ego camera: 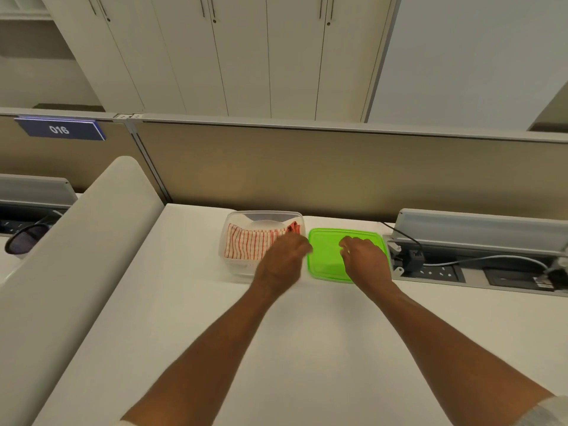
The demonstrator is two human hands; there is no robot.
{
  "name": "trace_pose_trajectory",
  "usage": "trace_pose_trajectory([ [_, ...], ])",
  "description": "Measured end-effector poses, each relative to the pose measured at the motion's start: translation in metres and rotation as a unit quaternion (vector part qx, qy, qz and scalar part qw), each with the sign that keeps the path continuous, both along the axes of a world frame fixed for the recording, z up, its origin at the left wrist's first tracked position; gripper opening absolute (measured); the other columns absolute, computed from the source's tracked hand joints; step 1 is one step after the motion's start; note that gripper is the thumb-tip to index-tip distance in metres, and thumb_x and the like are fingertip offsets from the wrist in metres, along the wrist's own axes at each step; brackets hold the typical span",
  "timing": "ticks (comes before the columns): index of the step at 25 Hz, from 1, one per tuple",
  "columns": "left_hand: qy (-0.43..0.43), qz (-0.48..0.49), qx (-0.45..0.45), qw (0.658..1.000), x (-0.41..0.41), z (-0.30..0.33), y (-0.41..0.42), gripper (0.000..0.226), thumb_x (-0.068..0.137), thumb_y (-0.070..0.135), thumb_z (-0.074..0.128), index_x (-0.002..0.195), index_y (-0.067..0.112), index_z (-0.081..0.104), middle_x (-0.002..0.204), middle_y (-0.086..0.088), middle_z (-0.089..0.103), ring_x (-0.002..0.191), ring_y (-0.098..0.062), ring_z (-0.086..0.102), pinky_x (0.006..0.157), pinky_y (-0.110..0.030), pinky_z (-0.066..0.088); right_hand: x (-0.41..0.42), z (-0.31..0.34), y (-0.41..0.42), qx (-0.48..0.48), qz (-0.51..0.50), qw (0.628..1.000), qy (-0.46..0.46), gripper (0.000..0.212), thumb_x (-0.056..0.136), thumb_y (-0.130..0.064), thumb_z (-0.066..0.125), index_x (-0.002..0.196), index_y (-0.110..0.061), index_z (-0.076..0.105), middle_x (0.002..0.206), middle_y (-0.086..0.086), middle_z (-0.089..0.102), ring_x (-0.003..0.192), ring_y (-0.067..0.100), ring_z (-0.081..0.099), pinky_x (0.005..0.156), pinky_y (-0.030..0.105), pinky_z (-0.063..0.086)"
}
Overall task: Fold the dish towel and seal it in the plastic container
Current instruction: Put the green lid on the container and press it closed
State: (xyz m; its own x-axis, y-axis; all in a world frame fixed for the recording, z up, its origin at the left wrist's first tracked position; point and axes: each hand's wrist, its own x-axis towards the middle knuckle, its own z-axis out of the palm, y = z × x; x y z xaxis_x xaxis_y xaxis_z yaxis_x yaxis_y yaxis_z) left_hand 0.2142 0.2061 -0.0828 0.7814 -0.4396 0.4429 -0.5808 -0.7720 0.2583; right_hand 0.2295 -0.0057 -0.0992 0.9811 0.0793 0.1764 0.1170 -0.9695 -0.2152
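Under the left hand (pixel 281 261) sits a clear plastic container (pixel 239 265), its walls see-through and faintly glossy. Inside lies a woven cloth dish towel (pixel 250 245), soft and matt, white with red stripes. Beneath the right hand (pixel 364 259) is a bright green plastic lid (pixel 324 256), smooth with a light sheen. Both rest on a white table (pixel 184 302), matt and even.
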Motion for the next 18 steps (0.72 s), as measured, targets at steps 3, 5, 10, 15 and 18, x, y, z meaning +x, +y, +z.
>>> trace_pose_trajectory([
  [3, 0.089, -0.051, 0.064, 0.993, -0.023, -0.026, -0.044, 0.038, 0.082, -0.007, 0.053, 0.115, 0.008, 0.066, 0.122, -0.012, 0.064, 0.109, -0.032, 0.06, 0.085, -0.044, 0.054, -0.019, -0.016, -0.032, -0.027, -0.016, 0.998, 0.057, 0.031, 0.088, -0.021, 0.061, 0.12, -0.019, 0.061, 0.111, 0.008, 0.068, 0.099, 0.033, 0.061, 0.078, 0.039, 0.049],
  [5, 0.135, -0.028, 0.094, 0.986, -0.028, -0.04, -0.065, 0.044, 0.088, -0.004, 0.048, 0.129, 0.009, 0.056, 0.134, -0.013, 0.057, 0.118, -0.033, 0.054, 0.092, -0.044, 0.05, -0.029, -0.024, -0.053, -0.043, -0.023, 0.995, 0.084, 0.037, 0.087, -0.015, 0.059, 0.124, -0.019, 0.06, 0.115, 0.008, 0.067, 0.103, 0.033, 0.06, 0.082, 0.04, 0.05],
  [10, 0.16, 0.06, 0.187, 0.967, -0.028, -0.052, -0.086, 0.04, 0.091, -0.003, 0.04, 0.127, 0.01, 0.051, 0.121, -0.011, 0.057, 0.108, -0.033, 0.053, 0.089, -0.044, 0.041, -0.041, -0.035, -0.079, -0.06, -0.019, 0.989, 0.131, 0.042, 0.088, -0.013, 0.055, 0.129, -0.02, 0.056, 0.12, 0.007, 0.063, 0.109, 0.031, 0.054, 0.087, 0.038, 0.048],
  [15, 0.146, 0.086, 0.21, 0.963, -0.021, -0.053, -0.09, 0.029, 0.092, -0.003, 0.041, 0.115, 0.009, 0.054, 0.109, -0.011, 0.058, 0.101, -0.031, 0.056, 0.083, -0.042, 0.043, -0.049, -0.04, -0.092, -0.037, -0.019, 0.991, 0.129, 0.037, 0.086, -0.008, 0.056, 0.122, -0.018, 0.059, 0.116, 0.007, 0.062, 0.112, 0.03, 0.052, 0.086, 0.038, 0.047],
  [18, 0.09, 0.071, 0.215, 0.97, -0.027, -0.048, -0.09, 0.02, 0.079, 0.001, 0.061, 0.094, 0.015, 0.064, 0.086, -0.003, 0.062, 0.077, -0.022, 0.061, 0.068, -0.034, 0.048, -0.055, -0.038, -0.102, -0.034, -0.014, 0.994, 0.104, 0.039, 0.08, -0.001, 0.057, 0.114, -0.018, 0.063, 0.11, 0.005, 0.064, 0.104, 0.029, 0.054, 0.081, 0.037, 0.047],
])
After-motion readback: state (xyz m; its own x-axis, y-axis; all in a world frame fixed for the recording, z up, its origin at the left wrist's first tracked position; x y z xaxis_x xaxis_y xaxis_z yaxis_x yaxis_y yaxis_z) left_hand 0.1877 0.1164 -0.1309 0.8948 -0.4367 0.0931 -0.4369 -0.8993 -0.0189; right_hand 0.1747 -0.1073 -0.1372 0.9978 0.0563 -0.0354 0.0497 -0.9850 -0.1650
